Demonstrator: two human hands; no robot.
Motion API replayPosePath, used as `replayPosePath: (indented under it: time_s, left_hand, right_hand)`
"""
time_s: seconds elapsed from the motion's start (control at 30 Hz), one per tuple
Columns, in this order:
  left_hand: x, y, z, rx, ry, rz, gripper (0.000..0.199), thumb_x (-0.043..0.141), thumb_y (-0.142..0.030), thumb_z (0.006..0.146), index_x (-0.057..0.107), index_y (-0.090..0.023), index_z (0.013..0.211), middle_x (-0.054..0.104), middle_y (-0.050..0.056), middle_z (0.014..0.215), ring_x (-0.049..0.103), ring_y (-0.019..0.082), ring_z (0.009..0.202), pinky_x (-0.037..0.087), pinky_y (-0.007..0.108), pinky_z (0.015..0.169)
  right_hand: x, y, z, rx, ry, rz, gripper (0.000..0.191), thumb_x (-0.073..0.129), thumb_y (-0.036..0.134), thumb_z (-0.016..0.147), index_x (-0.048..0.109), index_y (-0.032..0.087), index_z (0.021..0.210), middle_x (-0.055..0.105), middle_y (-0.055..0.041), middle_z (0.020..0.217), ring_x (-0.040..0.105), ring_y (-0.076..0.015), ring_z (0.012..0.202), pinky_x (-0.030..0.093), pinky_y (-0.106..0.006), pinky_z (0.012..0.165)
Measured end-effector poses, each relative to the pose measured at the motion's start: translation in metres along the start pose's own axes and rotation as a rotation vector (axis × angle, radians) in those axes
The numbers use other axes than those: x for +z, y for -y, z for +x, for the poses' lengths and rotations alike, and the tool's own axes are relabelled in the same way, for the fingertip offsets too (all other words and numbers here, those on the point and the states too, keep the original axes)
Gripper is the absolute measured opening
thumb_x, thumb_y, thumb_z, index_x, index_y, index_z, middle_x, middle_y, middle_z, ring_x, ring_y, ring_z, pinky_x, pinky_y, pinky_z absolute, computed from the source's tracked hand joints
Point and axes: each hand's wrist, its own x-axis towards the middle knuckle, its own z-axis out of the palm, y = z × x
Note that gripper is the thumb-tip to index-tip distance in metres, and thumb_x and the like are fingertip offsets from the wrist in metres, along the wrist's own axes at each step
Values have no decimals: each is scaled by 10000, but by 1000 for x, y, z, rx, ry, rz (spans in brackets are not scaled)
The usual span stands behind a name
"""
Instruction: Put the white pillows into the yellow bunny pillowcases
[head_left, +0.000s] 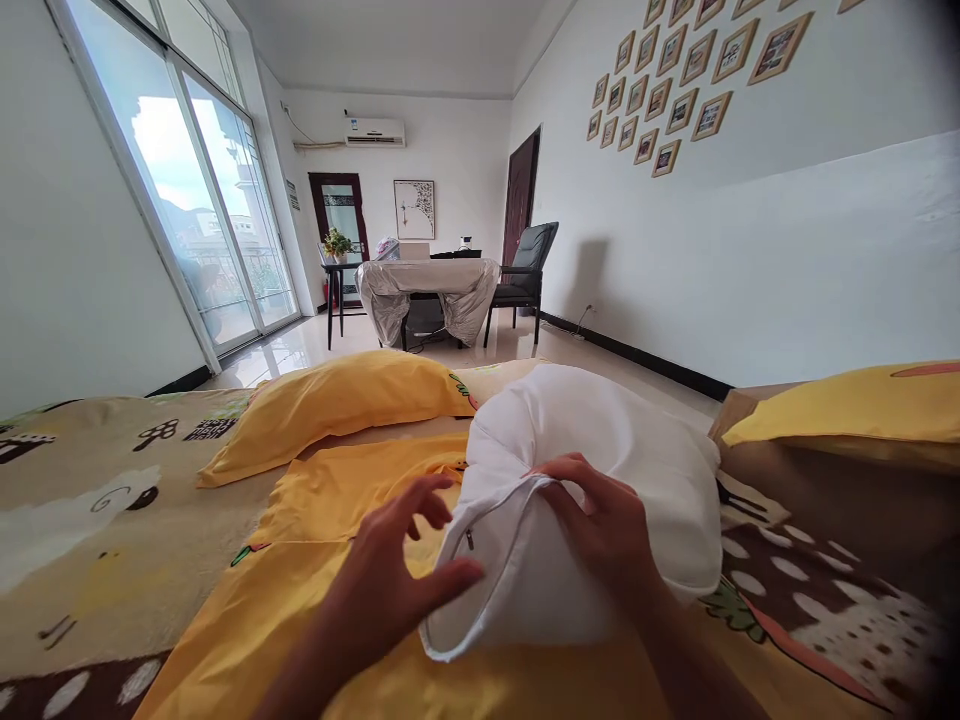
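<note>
White pillow [637, 440], just one, lies between two yellow pillows [360, 395], right fingers [592, 482] clamped on it, left fingers [450, 583] apart.

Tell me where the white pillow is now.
In the head view, right of centre: the white pillow lies partly on the yellow cloth, its edge pinched by the right hand.

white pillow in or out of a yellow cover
Out: the white pillow shows bare, lying on yellow cloth, its edge pinched by the right hand.
</note>
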Motion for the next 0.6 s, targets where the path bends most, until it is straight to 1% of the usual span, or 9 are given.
replayPosePath:
  time_s: [0.07, 0.1, 0.2, 0.27, 0.3, 0.37, 0.43, 0.53, 0.6]
  left_hand:
    - [24, -7, -2, 124, -138, -9, 696, 712, -475, 686, 448, -219, 1276, 627, 82, 1160, 580, 236, 1030, 464, 366, 867]
    - [34, -10, -2, 169, -166, 5, 677, 738, -442, 662, 469, -214, 1240, 615, 89, 1177, 566, 250, 1058, 463, 378, 879]
    - [55, -10, 1, 214, -195, 47, 337, 716, -319, 692, 572, -202, 972, 659, 61, 970, 588, 245, 926, 470, 390, 825]
    - [59, -6, 4, 189, -210, 55, 87, 633, -243, 759, 579, -197, 810, 648, 33, 810, 581, 216, 803, 464, 371, 763]
    - [58, -4, 5, 169, -209, 42, 38, 594, -212, 784, 578, -195, 754, 639, 27, 769, 574, 204, 771, 459, 357, 744]
    - [55, -1, 6, 146, -177, -35, 126, 553, -170, 805, 589, -193, 687, 644, 27, 774, 579, 183, 766, 455, 319, 727]
    - [52, 0, 6, 147, -138, -133, 141, 553, -145, 798, 618, -194, 684, 670, 29, 840, 600, 171, 805, 458, 285, 727]
    - [51, -1, 5, 160, -124, -166, 148, 542, -123, 788, 643, -200, 713, 698, 25, 907, 619, 167, 800, 458, 273, 707]
    - [53, -2, 3, 171, -147, -127, 152, 534, -122, 784, 624, -200, 690, 703, 24, 911, 615, 171, 774, 455, 280, 690]
  right_hand:
    - [5, 4, -1, -113, 44, -6, 103, 549, 205, 872, 645, 235, 847, 695, -7, 768, 630, -154, 706, 495, -284, 663]
    - [8, 7, -2, -177, 75, -5, 122, 536, 174, 872, 642, 232, 856, 700, -8, 769, 632, -150, 697, 491, -289, 664]
    - [17, 13, -4, -314, 174, 3, 172, 493, 119, 879, 627, 225, 894, 706, -14, 791, 641, -141, 704, 476, -304, 691]
    - [23, 16, -7, -346, 226, -10, 177, 483, 112, 886, 618, 225, 910, 701, -12, 797, 644, -140, 734, 466, -305, 704]
    - [25, 16, -8, -355, 245, -18, 171, 486, 114, 889, 615, 224, 912, 699, -11, 798, 644, -141, 749, 464, -303, 709]
    - [26, 17, -9, -366, 275, -20, 155, 498, 117, 893, 608, 223, 917, 695, -8, 800, 645, -142, 777, 462, -300, 732]
    - [20, 18, -7, -354, 344, -14, 129, 520, 142, 896, 604, 226, 943, 699, -12, 843, 646, -147, 830, 467, -299, 770]
    - [0, 14, -1, -267, 428, -56, 151, 543, 219, 898, 606, 242, 1033, 701, -37, 991, 633, -168, 951, 484, -300, 818]
    - [-17, 8, 4, -209, 385, -157, 171, 542, 244, 896, 628, 252, 1043, 696, -47, 1052, 628, -186, 994, 485, -313, 838]
